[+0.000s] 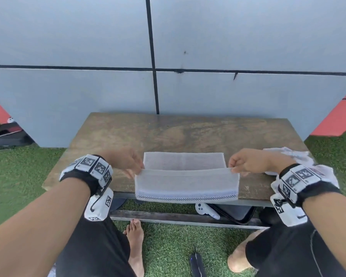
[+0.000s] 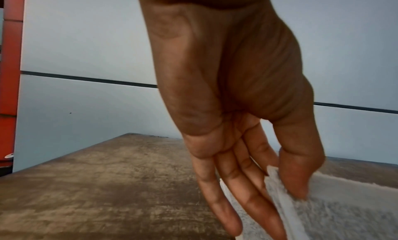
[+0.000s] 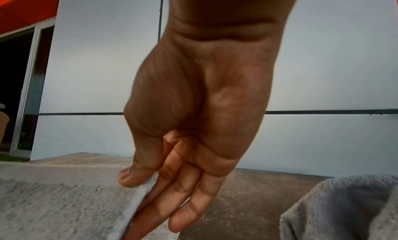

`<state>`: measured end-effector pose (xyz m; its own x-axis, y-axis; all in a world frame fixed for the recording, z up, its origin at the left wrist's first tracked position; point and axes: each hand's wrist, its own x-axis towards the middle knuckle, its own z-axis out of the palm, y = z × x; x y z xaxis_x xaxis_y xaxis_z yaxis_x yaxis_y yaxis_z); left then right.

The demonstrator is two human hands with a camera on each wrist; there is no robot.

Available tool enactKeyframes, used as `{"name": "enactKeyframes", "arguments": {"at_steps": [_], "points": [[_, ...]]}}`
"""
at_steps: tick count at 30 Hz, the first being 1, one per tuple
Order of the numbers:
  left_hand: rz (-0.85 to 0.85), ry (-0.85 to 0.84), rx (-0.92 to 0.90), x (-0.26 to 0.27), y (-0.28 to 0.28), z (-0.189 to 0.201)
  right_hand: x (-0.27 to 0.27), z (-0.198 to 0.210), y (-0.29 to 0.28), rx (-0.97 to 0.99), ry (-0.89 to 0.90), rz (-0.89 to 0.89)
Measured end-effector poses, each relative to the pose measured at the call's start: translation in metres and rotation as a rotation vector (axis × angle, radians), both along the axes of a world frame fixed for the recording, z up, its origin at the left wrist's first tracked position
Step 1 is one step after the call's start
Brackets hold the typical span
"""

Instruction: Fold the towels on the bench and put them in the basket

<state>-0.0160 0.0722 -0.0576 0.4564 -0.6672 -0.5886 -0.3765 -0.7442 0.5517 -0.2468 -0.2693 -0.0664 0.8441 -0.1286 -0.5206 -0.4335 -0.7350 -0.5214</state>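
Note:
A pale grey towel (image 1: 186,182) lies on the wooden bench (image 1: 168,132), its near half lifted and hanging over the front edge. My left hand (image 1: 137,166) pinches the towel's left corner (image 2: 277,180) between thumb and fingers. My right hand (image 1: 235,168) pinches the right corner (image 3: 142,189) the same way. Both corners are held just above the flat far half of the towel. A crumpled heap of more towels (image 1: 296,158) lies at the bench's right end, behind my right wrist, and shows as grey cloth (image 3: 344,206) in the right wrist view. No basket is in view.
A grey panelled wall (image 1: 108,86) stands right behind the bench. Green turf surrounds it. Under the bench are a black case (image 1: 236,212) and a white controller (image 1: 205,209). My bare foot (image 1: 135,236) and knees are in front. A dark bag (image 1: 6,134) lies at far left.

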Motion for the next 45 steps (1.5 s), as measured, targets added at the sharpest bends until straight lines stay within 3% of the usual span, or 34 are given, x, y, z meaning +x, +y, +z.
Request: {"name": "enactKeyframes", "arguments": {"at_steps": [4, 9, 15, 20, 32, 40, 45], "points": [[0.036, -0.105, -0.025, 0.011, -0.007, -0.007, 0.013, -0.007, -0.006, -0.029, -0.040, -0.086], [0.161, -0.314, -0.098, 0.023, -0.024, -0.018, 0.037, -0.015, -0.008, -0.202, -0.173, -0.180], [0.259, -0.408, -0.107, 0.033, -0.041, -0.043, 0.056, -0.040, -0.002, -0.284, -0.236, -0.308], [0.295, -0.424, -0.136, 0.033, -0.050, -0.059, 0.068, -0.059, 0.000, -0.321, -0.212, -0.368], [0.336, -0.405, -0.133, 0.042, -0.049, -0.076, 0.076, -0.067, 0.003, -0.417, -0.185, -0.316], [0.208, -0.474, -0.014, 0.037, -0.046, -0.074, 0.068, -0.068, 0.008, -0.467, -0.068, -0.326], [0.167, -0.418, 0.020, 0.023, -0.044, -0.067, 0.056, -0.062, 0.012, -0.450, -0.042, -0.301]]}}
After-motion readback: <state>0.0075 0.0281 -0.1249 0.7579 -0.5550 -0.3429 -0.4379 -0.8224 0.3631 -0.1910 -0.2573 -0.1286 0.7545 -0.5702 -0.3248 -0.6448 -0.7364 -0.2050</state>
